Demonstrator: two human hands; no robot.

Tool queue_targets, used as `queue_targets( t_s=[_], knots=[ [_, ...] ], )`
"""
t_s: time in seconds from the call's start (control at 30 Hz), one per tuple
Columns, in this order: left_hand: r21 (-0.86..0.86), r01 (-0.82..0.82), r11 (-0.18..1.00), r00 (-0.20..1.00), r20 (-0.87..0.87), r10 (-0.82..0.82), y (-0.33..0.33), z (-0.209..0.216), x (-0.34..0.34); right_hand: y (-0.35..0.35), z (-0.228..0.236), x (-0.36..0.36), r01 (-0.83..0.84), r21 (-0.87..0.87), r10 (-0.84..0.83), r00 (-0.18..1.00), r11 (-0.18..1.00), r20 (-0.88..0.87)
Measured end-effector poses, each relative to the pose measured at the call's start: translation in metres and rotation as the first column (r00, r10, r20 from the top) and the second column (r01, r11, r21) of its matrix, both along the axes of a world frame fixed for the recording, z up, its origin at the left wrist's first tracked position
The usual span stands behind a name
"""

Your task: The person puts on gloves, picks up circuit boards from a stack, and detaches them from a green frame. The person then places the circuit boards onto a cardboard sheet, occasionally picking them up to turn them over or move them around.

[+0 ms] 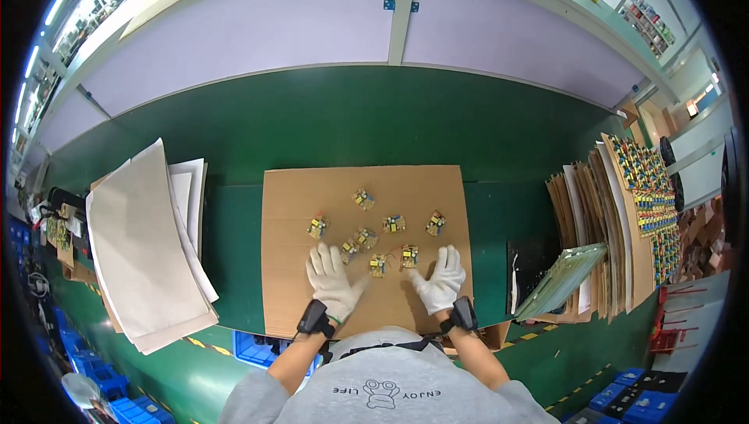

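Note:
Both my hands wear white gloves and rest flat over a brown cardboard sheet (296, 190). My left hand (332, 280) is open with fingers stretched, close to a small circuit board (349, 251) with yellow parts. On the other side my right hand (441, 280) is open too, its fingers apart and nothing in it. Nearest to its thumb is a circuit board (409, 256), with another board (378, 266) to its left. Farther up the cardboard lie more of these boards, among them one (363, 198) at the far side and one (435, 223) at the right.
A stack of large white sheets (148, 252) lies at the left of the green table (351, 120). At the right stand cardboard sheets (577, 213), a layer covered with many circuit boards (651, 198), and greenish clear panels (562, 280). Pale purple panels (250, 30) border the far side.

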State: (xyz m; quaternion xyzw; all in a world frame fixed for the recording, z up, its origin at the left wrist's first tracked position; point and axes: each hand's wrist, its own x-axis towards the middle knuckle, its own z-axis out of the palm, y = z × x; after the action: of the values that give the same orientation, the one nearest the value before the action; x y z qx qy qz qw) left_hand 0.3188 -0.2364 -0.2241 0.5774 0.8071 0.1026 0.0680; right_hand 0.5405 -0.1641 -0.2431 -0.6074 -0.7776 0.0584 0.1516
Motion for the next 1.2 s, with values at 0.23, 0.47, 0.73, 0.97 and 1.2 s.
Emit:
queue_targets(
  t_s=[0.23,0.47,0.73,0.97,1.2],
  knots=[
    [-0.066,0.031,0.997,0.997,-0.071,-0.036,0.026,-0.013,0.010,0.003,-0.032,-0.033,-0.010,-0.108,0.029,0.985,0.994,0.173],
    [0.004,-0.022,1.000,0.985,-0.169,0.022,0.082,-0.025,-0.014,0.067,-0.030,-0.075,-0.064,-0.042,0.072,0.974,0.997,0.215],
    [0.044,0.132,0.990,0.989,-0.070,-0.129,0.078,-0.020,-0.014,0.092,-0.028,-0.092,0.089,-0.043,-0.085,0.993,0.995,0.084],
    [0.148,0.092,0.985,0.983,-0.170,-0.066,0.112,-0.018,-0.031,0.101,-0.031,-0.076,0.012,0.027,-0.011,0.999,1.000,-0.042],
    [0.142,-0.116,0.983,0.983,-0.124,0.134,0.101,-0.031,-0.035,0.105,-0.042,-0.059,0.423,0.012,-0.423,0.902,0.906,0.087]
  ],
)
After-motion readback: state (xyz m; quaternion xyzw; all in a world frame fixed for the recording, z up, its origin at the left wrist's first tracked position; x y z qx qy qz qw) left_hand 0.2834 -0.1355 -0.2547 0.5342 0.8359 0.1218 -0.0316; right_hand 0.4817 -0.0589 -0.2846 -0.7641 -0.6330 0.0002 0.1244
